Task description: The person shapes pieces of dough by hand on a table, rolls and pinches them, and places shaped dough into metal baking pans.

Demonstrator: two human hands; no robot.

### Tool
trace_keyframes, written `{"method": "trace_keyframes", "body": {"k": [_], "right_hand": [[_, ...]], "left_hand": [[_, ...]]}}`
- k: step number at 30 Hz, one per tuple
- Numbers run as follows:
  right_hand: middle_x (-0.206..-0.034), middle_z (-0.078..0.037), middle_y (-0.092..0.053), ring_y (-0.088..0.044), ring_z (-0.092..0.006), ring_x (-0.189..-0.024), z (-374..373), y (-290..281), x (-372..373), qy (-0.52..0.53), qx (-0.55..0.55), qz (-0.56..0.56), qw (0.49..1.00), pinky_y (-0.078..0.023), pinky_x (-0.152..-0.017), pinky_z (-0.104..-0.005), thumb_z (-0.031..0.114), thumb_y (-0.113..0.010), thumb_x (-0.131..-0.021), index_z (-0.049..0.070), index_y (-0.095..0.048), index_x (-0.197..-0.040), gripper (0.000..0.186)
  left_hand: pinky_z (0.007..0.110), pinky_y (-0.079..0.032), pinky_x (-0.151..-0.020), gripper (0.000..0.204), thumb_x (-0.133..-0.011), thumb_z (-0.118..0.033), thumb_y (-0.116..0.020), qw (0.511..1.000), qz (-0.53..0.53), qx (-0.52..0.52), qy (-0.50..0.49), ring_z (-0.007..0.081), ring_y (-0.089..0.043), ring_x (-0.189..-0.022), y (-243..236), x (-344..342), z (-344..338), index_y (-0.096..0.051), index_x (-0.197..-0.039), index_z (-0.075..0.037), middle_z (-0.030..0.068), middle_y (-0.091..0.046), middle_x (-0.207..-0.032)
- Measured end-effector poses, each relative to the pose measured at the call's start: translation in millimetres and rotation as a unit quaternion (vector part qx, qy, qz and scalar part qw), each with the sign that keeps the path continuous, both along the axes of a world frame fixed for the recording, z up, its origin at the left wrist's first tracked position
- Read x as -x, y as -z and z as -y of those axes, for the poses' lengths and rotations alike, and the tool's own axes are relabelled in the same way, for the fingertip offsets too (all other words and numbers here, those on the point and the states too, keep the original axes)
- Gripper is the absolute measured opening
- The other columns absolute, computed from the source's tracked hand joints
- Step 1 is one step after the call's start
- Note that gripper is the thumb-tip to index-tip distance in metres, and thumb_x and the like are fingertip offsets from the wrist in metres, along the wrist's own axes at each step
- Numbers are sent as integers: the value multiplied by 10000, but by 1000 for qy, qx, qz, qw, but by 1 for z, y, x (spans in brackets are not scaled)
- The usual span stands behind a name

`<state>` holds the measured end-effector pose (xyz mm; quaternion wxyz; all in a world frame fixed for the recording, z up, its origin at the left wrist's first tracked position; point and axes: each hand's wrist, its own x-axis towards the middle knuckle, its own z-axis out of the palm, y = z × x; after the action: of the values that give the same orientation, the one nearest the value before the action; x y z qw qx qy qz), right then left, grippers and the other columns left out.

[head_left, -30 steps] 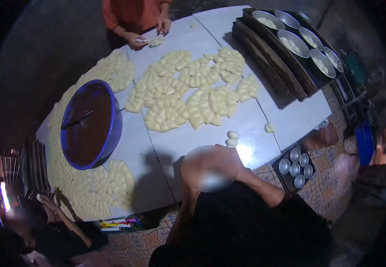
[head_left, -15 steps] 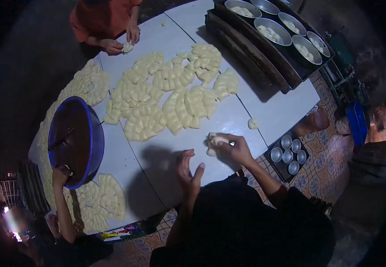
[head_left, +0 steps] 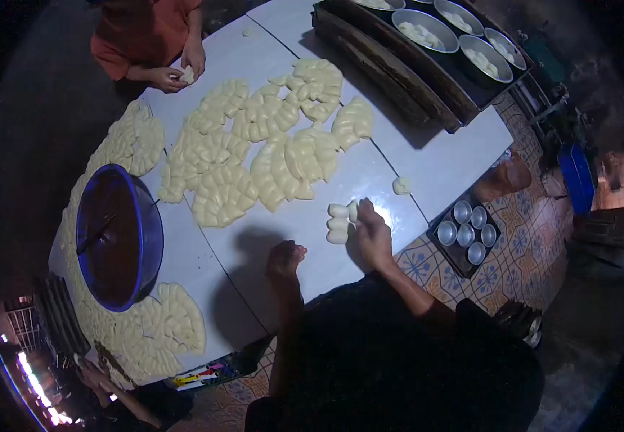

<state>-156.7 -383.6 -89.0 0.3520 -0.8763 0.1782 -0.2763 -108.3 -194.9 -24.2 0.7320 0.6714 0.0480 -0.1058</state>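
Dough pieces (head_left: 338, 223) just left of the fingers (head_left: 365, 209) of the right hand (head_left: 374, 236)

And right now, no words, numbers or signs can be read anywhere: nothing is made out on the blue basin (head_left: 151, 248), and the brightly coloured item (head_left: 200, 376) below the surface (head_left: 463, 153) is shown too small.

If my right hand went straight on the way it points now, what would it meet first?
Probably the cream-coloured, ridged dough slabs ahead of your right hand; the small white oval dough piece sits just left of its fingers, seemingly off that line. Depth is hard to judge.
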Motion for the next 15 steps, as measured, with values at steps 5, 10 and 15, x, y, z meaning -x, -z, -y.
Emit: {"method": "trace_keyframes", "body": {"k": [5,10,15], "right_hand": [[-923,-276,-639,-657,-339,-880,18,-25,5,-25,-216,-156,964,-500,-798,-371,56,-497,-834,-55,-549,-1192,379],[-883,-195,-608,-560,-350,-884,79,-40,-17,150,232,-8,961,-431,-762,-408,111,-579,-803,-24,-609,-998,238],[-879,-168,-572,-550,-316,-952,78,-32,-18,-58,20,-142,988,-451,-746,-415,90,-622,-748,12,-686,-882,168]], "left_hand": [[301,-524,-727,180,-829,-53,-601,998,-18,52,0,206,-634,-775,-9,3,-5,-571,-985,31,100,-622,-837],[304,-523,-741,192,-834,-53,-606,990,129,32,47,204,-632,-786,7,5,-27,-566,-1002,32,114,-619,-851],[296,-489,-824,165,-846,13,-510,996,38,19,76,189,-606,-901,-3,12,-29,-592,-987,37,128,-618,-959]]}}
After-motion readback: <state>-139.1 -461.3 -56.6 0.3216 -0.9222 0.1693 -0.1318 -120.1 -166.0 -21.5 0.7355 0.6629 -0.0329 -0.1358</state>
